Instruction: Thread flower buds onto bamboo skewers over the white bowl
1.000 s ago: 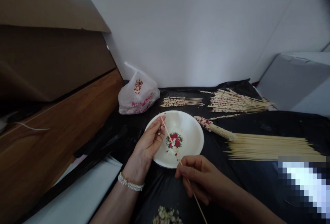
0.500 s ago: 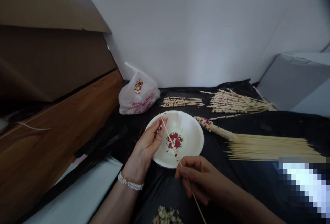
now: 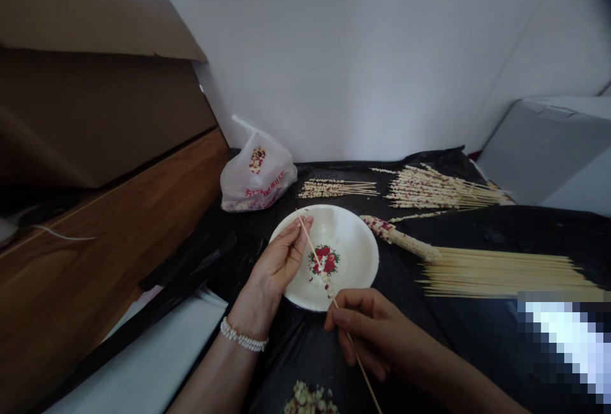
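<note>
My right hand (image 3: 363,325) pinches a thin bamboo skewer (image 3: 360,363) that slants up and to the left over the bowl. Several white and dark-red corn kernels (image 3: 327,282) are threaded along its middle, while its upper stretch is bare. Close by the pointed tip, my left hand (image 3: 281,255) is half curled, thumb and fingers pinched together around small pale kernels, partly hidden. A beaded bracelet (image 3: 243,336) circles the left wrist. Beneath both hands stands a white bowl (image 3: 360,242) with a red flower print and a few loose bits inside.
Filled skewers lie in a small bunch (image 3: 334,189) and a larger pile (image 3: 424,188) at the back. Right of the bowl are a partly stripped corn cob (image 3: 405,240) and bare skewers (image 3: 501,272). Loose kernels (image 3: 310,398) lie in front; a plastic bag (image 3: 260,179) stands back left.
The left fingers have closed a little, and kernels that showed between them are less visible. The skewer and right hand have hardly moved.
</note>
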{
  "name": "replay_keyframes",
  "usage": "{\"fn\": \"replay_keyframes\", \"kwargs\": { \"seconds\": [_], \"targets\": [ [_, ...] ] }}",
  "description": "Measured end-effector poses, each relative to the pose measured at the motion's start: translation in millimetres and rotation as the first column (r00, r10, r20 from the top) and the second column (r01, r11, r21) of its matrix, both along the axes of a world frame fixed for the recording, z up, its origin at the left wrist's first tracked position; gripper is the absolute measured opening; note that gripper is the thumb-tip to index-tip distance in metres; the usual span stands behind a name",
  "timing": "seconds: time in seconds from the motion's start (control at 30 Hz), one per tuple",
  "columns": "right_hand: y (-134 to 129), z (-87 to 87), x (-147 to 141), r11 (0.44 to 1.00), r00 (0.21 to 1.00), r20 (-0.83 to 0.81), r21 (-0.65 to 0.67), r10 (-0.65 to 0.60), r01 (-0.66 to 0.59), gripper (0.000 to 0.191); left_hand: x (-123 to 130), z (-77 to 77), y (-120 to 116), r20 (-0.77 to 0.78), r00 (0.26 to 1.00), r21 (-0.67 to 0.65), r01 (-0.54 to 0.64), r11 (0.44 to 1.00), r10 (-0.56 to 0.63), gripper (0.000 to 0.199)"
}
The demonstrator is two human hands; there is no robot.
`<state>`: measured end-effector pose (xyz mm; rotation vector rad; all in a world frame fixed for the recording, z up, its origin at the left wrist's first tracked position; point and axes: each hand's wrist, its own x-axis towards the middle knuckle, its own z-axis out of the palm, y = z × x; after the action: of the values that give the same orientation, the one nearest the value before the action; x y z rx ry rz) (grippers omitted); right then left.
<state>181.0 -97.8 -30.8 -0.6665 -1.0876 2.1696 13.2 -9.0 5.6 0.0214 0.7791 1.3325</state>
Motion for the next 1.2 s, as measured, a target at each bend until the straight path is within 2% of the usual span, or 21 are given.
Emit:
{"fn": "replay_keyframes", "kwargs": {
  "seconds": [0.1, 0.43, 0.9, 1.2],
  "targets": [
    [-0.1, 0.4, 0.0, 1.000, 1.000, 0.005, 0.006, 0.002, -0.002, 0.025, 0.2, 1.6, -0.1, 0.013, 1.000, 0.008, -0.007, 1.000, 0.007, 0.037],
    [-0.2, 0.3, -0.7, 1.000, 1.000, -0.002, -0.008, 0.008, -0.008, 0.025, -4.3, -2.3, -0.7, -0.114, 0.993, 0.140, -0.014, 0.990, 0.030, 0.021],
    [-4.5, 2.2, -3.7, 0.992, 0.997, -0.029, -0.101, 0.078, -0.080, 0.026, -2.0, -1.7, -1.8, -0.186, 0.980, 0.169, -0.036, 0.985, 0.068, 0.024],
    [-5.5, 4.0, -4.0, 0.985, 0.990, -0.111, -0.139, 0.088, -0.103, 0.025, -0.4, -3.0, -2.1, -0.229, 0.971, 0.196, -0.025, 0.980, 0.071, 0.022]
  ]
}}
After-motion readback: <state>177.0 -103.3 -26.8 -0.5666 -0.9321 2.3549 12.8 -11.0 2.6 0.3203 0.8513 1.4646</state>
